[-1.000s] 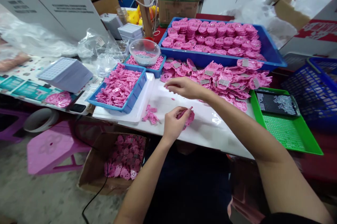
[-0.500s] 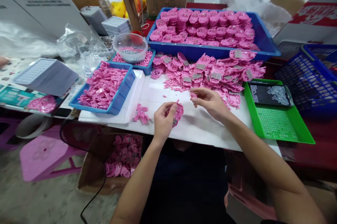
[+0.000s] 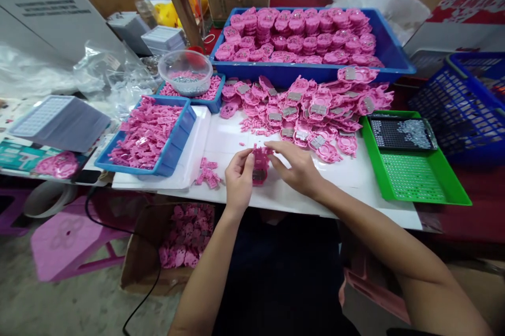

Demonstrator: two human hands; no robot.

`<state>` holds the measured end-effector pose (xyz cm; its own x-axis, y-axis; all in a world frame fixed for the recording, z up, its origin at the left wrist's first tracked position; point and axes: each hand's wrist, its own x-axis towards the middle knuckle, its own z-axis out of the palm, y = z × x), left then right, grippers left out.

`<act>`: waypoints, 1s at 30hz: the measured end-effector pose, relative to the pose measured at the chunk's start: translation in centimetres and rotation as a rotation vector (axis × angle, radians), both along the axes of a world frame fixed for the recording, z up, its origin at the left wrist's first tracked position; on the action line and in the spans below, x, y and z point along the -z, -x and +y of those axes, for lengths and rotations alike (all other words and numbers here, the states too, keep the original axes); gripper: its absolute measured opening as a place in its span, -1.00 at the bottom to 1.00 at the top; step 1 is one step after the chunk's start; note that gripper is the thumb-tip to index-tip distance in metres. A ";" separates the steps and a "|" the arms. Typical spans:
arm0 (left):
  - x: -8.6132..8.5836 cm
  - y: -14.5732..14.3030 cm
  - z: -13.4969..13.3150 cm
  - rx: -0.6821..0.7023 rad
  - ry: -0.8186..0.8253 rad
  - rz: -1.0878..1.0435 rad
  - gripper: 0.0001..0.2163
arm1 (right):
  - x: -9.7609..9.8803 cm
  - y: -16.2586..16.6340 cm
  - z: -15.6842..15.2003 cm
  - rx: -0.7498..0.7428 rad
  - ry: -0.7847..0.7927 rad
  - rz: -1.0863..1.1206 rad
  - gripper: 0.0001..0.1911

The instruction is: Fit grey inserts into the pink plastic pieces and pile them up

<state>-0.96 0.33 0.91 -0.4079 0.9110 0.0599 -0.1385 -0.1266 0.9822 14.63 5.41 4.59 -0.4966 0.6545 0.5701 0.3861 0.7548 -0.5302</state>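
Observation:
My left hand [image 3: 239,178] grips a pink plastic casing [image 3: 260,163] by its left edge, thumb on the near face. The casing is tilted up above the white table top, with a grey patch on its lower part. On its upper right side, my right hand [image 3: 298,169] has its index finger and thumb closed around the edge; any small part between them is too hard to make out. Just left of my left hand lies a little heap of pink plastic pieces [image 3: 208,173]. Beyond my hands spreads a pile of pink casings with grey patches [image 3: 317,110], with small pink pegs [image 3: 258,125] beside it.
A blue tray [image 3: 276,67] of stacked pink casings stands at the back. On the left are a blue bin [image 3: 165,168] of pink pieces and a clear bowl [image 3: 185,70]. A green tray [image 3: 445,178] holds a black tray [image 3: 389,133] at right. Below sits a cardboard box [image 3: 138,273].
My right hand has moved left and down onto the casing, bringing a small pink piece to it. The casing has turned in my left hand so that its broad face shows.

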 end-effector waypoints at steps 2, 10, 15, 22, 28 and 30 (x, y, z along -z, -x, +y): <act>0.2 0.0 0.0 0.002 -0.017 -0.025 -0.70 | 0.4 0.4 0.0 -0.018 -0.122 -0.019 -0.71; 0.4 0.1 -0.1 0.083 -0.018 -0.152 -0.69 | 1.3 0.3 0.4 -0.045 -0.209 -0.084 -0.55; 0.0 0.0 -0.3 0.089 -0.027 -0.169 -0.71 | 0.9 0.1 0.2 -0.072 -0.217 -0.145 -0.52; -0.2 0.0 -0.4 0.120 -0.028 -0.176 -0.68 | 1.0 0.2 0.2 -0.063 -0.218 -0.137 -0.51; -0.1 0.0 -0.4 0.096 -0.036 -0.162 -0.73 | 0.9 0.2 -0.1 -0.053 -0.232 -0.158 -0.50; 0.1 0.1 -0.4 0.076 -0.056 -0.143 -0.74 | 0.8 0.2 -0.2 -0.066 -0.223 -0.147 -0.49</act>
